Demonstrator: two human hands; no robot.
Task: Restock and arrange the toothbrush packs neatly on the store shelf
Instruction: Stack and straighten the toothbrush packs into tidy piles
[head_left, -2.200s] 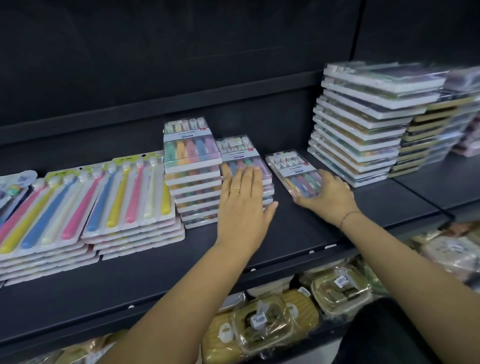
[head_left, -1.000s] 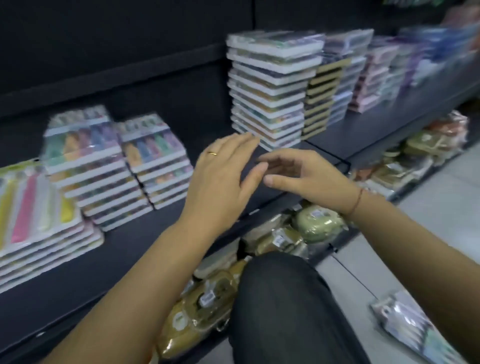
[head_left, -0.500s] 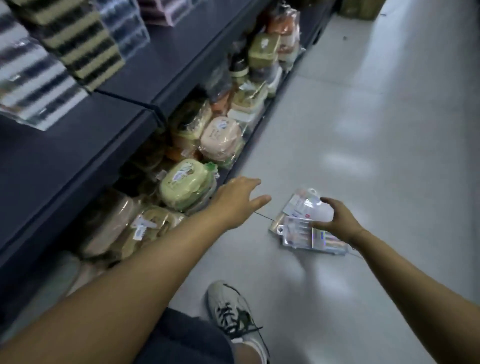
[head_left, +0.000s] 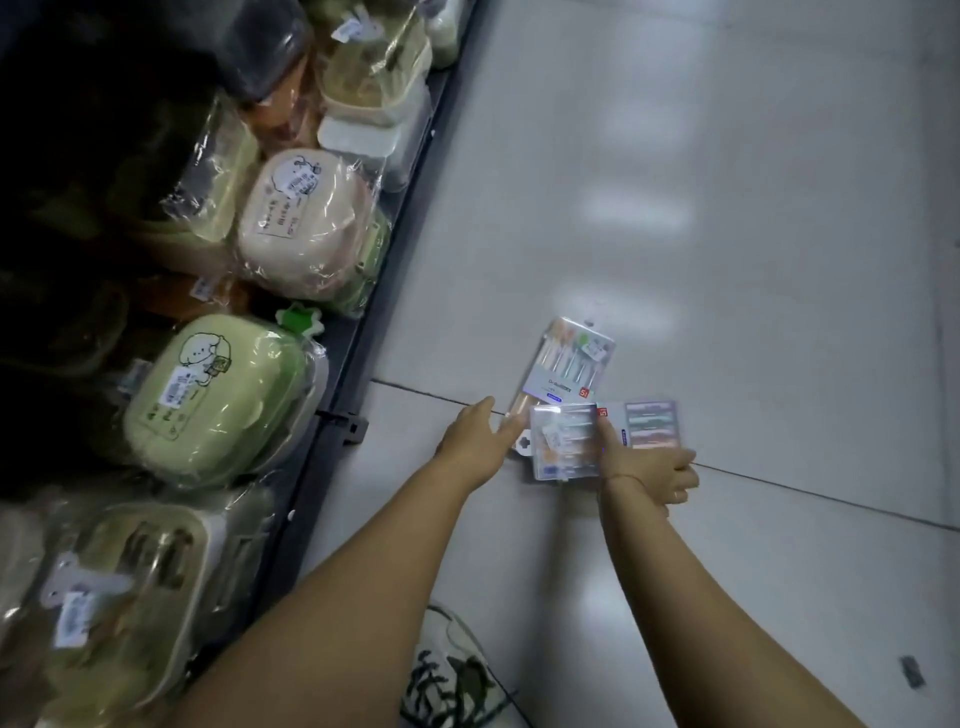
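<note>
Packs for the restock lie on the floor (head_left: 727, 260) just beside the lower shelf (head_left: 356, 340), not yet up on display: a long pack (head_left: 571, 364), a purple-backed pack (head_left: 652, 423), and a clear pack (head_left: 563, 441) over the spot where those two meet. My right hand (head_left: 644, 467) has the clear pack by its right edge, thumb laid on it and the other fingers curled. How they sit beneath it I cannot tell. My left hand (head_left: 475, 441) is flat and open, fingertips touching that pack's left edge.

To do this well, I judge I should square all three between both hands, labels facing one way, and lift them as one bundle rather than one at a time. The slick wrap could let one slide out.

Half a second ago my left hand hung apart from the pile, fingers spread, and my right lay on top of it. Now the left has closed in.
</note>
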